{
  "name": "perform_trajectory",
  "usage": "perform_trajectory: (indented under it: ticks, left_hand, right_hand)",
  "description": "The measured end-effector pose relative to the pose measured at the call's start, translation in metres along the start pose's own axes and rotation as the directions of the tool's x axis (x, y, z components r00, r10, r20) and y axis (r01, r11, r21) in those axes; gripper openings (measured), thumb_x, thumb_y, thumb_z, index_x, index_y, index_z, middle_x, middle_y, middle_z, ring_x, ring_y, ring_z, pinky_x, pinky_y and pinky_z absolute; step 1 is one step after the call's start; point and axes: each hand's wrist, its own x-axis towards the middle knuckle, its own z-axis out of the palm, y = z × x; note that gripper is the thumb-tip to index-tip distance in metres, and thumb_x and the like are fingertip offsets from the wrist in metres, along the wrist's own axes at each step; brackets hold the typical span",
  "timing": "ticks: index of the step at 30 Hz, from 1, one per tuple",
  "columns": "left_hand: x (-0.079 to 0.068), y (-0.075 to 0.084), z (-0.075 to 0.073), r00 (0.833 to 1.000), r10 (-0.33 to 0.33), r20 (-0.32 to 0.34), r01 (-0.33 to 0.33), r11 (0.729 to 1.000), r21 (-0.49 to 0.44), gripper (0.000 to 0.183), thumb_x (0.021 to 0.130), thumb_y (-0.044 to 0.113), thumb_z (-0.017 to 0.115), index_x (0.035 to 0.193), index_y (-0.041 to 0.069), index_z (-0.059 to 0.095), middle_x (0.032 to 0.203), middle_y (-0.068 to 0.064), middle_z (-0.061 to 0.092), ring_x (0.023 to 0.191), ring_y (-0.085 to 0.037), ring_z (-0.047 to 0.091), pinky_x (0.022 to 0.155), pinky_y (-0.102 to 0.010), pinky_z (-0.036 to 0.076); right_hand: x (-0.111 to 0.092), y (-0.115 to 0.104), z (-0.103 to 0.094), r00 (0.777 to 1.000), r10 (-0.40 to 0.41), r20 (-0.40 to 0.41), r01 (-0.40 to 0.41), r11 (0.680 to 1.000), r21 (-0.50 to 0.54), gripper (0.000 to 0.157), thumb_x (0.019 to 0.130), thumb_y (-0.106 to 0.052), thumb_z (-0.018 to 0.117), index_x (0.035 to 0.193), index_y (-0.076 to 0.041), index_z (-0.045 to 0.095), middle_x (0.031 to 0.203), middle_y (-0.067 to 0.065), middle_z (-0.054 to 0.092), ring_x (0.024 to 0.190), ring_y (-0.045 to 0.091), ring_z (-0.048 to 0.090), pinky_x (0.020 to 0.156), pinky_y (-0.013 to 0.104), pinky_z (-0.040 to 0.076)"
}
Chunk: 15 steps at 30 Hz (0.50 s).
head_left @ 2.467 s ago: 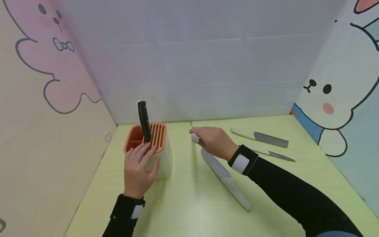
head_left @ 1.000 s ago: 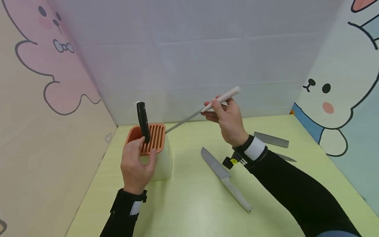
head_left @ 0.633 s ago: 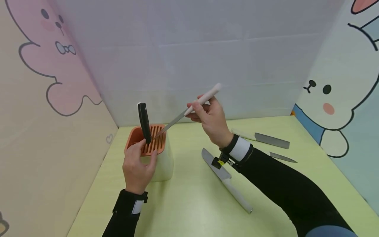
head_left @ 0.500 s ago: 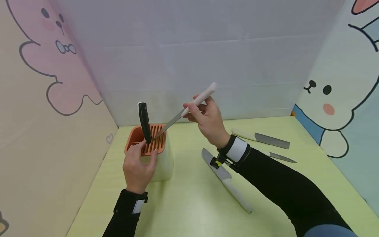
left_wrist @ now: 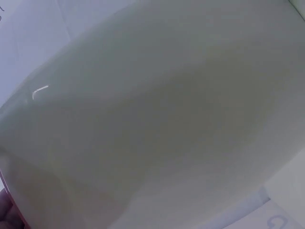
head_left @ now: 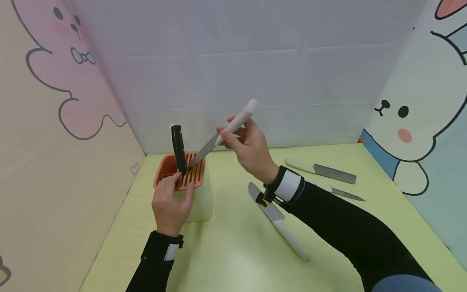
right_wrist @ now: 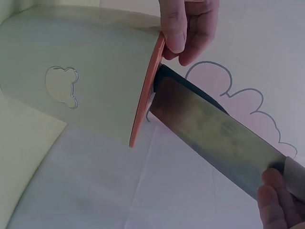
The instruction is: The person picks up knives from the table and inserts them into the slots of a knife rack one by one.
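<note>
In the head view my left hand holds the near rim of a cream knife block with an orange slotted top. A black-handled knife stands in the block, right by my left fingertips. My right hand pinches a white-handled kitchen knife, tilted with its tip down at the slots. From the right wrist view, its broad blade slants up to the orange top, overlapping the dark handle behind. The block's pale wall fills most of the left wrist view.
On the pale yellow table, a white-handled chef's knife lies right of the block, partly under my right wrist. Farther right lie a square-ended knife and a small pointed knife. Walls with cartoon figures stand on both sides.
My right hand has turned the knife from pointing away to point down-left, then carried it left until the tip reached the slots. My left fingers have shifted slightly on the rim.
</note>
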Motion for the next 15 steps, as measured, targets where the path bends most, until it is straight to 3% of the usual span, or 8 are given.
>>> perform_trajectory:
  ticks: [7, 10, 15]
  left_hand:
    - [0.001, 0.003, -0.002, 0.999, -0.016, 0.035, 0.016, 1.000, 0.004, 0.039, 0.083, 0.026, 0.069, 0.110, -0.001, 0.061, 0.098, -0.018, 0.065, 0.088, -0.029, 0.057, 0.071, -0.046, 0.052]
    - [0.001, 0.003, -0.003, 0.999, -0.017, 0.033, 0.017, 1.000, 0.010, 0.039, 0.083, 0.026, 0.069, 0.109, -0.001, 0.061, 0.098, -0.018, 0.065, 0.088, -0.030, 0.057, 0.071, -0.046, 0.052]
    - [0.001, 0.004, -0.003, 0.999, -0.024, 0.030, 0.023, 1.000, 0.021, 0.039, 0.082, 0.026, 0.070, 0.109, -0.001, 0.061, 0.097, -0.018, 0.065, 0.087, -0.030, 0.057, 0.072, -0.046, 0.053]
  right_hand:
    - [0.000, -0.028, 0.016, 0.989, -0.110, 0.097, 0.120, 0.988, -0.100, 0.027, 0.087, 0.010, 0.056, 0.112, 0.009, 0.045, 0.102, 0.030, 0.059, 0.096, 0.035, 0.062, 0.076, 0.037, 0.054]
    - [0.001, -0.033, 0.023, 0.977, -0.150, 0.151, 0.177, 0.968, -0.181, 0.029, 0.085, 0.007, 0.061, 0.111, 0.009, 0.046, 0.102, 0.028, 0.061, 0.095, 0.027, 0.064, 0.076, 0.033, 0.054]
    - [0.009, -0.024, 0.034, 0.960, -0.146, 0.241, 0.211, 0.939, -0.271, 0.034, 0.086, -0.007, 0.066, 0.115, 0.001, 0.049, 0.106, 0.018, 0.065, 0.092, 0.012, 0.064, 0.074, 0.026, 0.053]
